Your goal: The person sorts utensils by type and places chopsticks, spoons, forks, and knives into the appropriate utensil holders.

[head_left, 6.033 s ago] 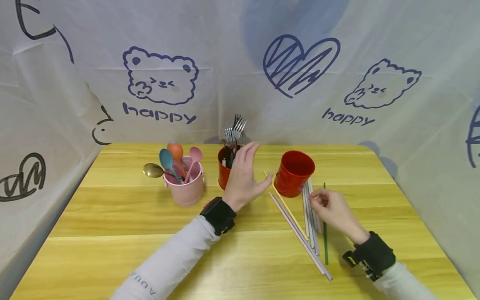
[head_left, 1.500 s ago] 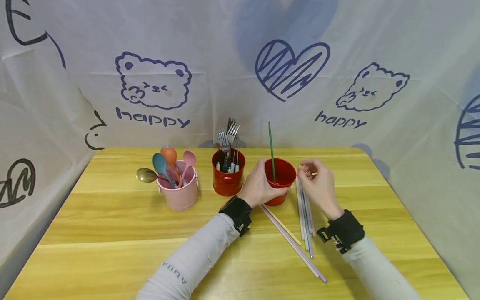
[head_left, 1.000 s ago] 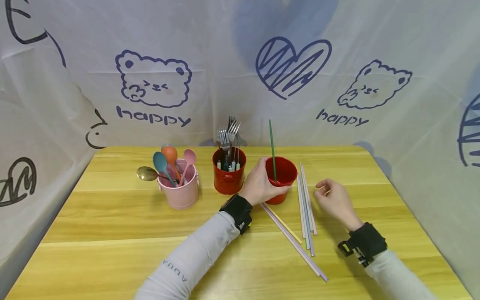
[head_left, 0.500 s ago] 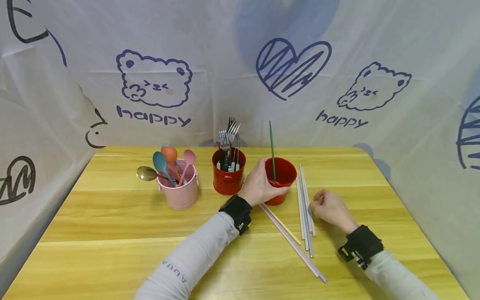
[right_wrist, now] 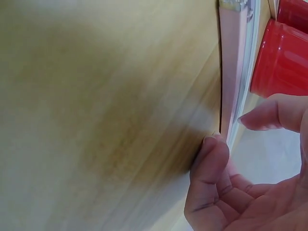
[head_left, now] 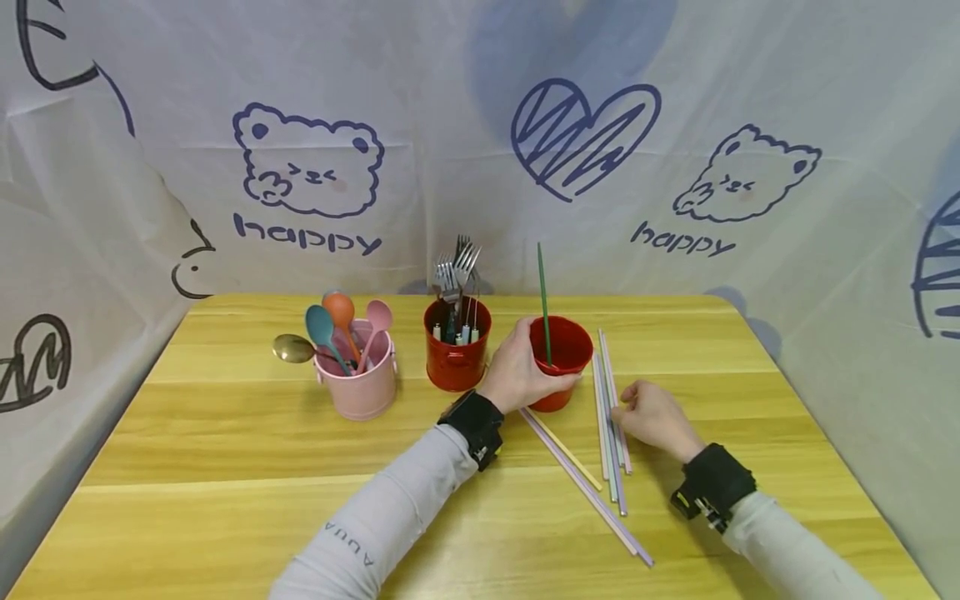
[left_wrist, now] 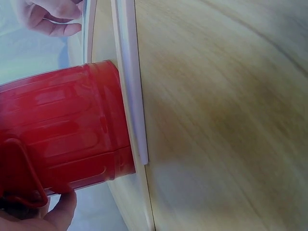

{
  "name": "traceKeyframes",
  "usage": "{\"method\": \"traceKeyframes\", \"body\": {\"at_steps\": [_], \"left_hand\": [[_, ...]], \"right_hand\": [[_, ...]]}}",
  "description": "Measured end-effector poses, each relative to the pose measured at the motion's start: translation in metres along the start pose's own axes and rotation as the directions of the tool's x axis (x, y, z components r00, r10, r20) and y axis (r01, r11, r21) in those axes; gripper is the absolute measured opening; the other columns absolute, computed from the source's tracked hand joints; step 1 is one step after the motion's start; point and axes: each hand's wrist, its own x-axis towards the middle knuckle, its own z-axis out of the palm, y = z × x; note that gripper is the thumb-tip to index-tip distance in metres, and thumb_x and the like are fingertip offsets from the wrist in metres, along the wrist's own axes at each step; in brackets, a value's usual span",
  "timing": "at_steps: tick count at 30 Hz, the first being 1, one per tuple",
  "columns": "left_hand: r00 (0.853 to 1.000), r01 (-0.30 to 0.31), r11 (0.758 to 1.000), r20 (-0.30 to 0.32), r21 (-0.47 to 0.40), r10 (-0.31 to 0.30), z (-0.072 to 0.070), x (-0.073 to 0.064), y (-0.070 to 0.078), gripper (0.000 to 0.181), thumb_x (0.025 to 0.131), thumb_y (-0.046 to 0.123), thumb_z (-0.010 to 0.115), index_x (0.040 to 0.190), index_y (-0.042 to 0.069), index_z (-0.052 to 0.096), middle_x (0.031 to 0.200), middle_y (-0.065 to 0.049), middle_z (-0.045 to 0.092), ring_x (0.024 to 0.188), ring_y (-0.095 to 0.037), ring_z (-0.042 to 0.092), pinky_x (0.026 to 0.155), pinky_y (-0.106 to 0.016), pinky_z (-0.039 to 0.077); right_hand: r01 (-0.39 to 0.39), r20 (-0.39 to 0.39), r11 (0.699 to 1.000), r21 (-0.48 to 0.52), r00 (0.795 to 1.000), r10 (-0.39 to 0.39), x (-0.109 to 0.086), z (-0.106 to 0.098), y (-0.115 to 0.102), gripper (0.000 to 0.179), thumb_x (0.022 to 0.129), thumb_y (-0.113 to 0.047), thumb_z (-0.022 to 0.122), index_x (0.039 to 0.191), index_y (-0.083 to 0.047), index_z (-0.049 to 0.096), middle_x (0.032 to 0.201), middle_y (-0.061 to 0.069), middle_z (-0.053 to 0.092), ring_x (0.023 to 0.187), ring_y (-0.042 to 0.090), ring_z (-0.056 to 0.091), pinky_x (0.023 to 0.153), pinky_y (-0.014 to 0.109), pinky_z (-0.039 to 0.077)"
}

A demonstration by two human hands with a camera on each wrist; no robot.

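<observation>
My left hand (head_left: 522, 372) grips a red metal bucket (head_left: 561, 392), its thumb across the front rim. A green chopstick (head_left: 543, 292) leans upright inside this bucket. Just right of it, several pastel chopsticks (head_left: 606, 450) lie on the table. My right hand (head_left: 652, 417) is low beside them, fingers bent. In the right wrist view, its thumb and index finger are apart, on either side of a pink chopstick (right_wrist: 232, 62), fingertips right at its edges. A purple chopstick (left_wrist: 135, 106) lies by the bucket's base in the left wrist view, with a yellow chopstick (head_left: 573, 457) close to it.
To the left stands another red bucket (head_left: 455, 371) with forks (head_left: 459, 265) and several light-coloured handle ends. Further left, a pink bucket (head_left: 365, 396) holds several spoons (head_left: 321, 323), some reaching past its rim. White drawn-on cloth (head_left: 450, 167) hangs behind the wooden table (head_left: 262, 500).
The green chopstick has gone from the table into the right red bucket. My left hand has moved from the fork bucket to that one. My right hand has moved from the bucket to the chopsticks.
</observation>
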Motion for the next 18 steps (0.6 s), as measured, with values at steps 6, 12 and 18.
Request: {"method": "traceKeyframes", "body": {"at_steps": [6, 12, 18], "left_hand": [[1.0, 0.004, 1.0, -0.005, 0.006, -0.004, 0.001, 0.0, -0.001, 0.088, 0.077, 0.037, 0.086, 0.145, 0.011, 0.037, 0.139, -0.007, 0.056, 0.124, -0.024, 0.058, 0.101, -0.035, 0.056], [1.0, 0.003, 1.0, -0.003, 0.005, -0.003, 0.001, 0.0, -0.001, 0.088, 0.077, 0.037, 0.086, 0.145, 0.011, 0.037, 0.139, -0.008, 0.056, 0.124, -0.024, 0.058, 0.101, -0.036, 0.056], [1.0, 0.013, 1.0, -0.005, 0.005, -0.013, 0.001, 0.0, -0.001, 0.088, 0.077, 0.037, 0.086, 0.145, 0.012, 0.037, 0.14, -0.007, 0.056, 0.124, -0.024, 0.058, 0.101, -0.035, 0.056]], "right_hand": [[-0.008, 0.026, 0.999, -0.05, 1.0, 0.01, 0.003, -0.002, -0.002, 0.036, 0.085, -0.021, 0.073, 0.103, 0.008, 0.062, 0.084, 0.014, 0.065, 0.07, 0.021, 0.056, 0.059, 0.027, 0.043], [-0.007, 0.046, 0.996, -0.085, 0.999, 0.011, 0.01, -0.005, -0.003, 0.03, 0.085, -0.023, 0.072, 0.093, 0.005, 0.063, 0.076, 0.01, 0.06, 0.064, 0.019, 0.052, 0.056, 0.026, 0.038], [-0.035, 0.084, 0.997, -0.065, 0.996, 0.04, 0.023, -0.008, -0.004, 0.026, 0.088, -0.023, 0.07, 0.082, -0.001, 0.057, 0.068, 0.003, 0.046, 0.06, 0.017, 0.044, 0.054, 0.026, 0.032]]}}
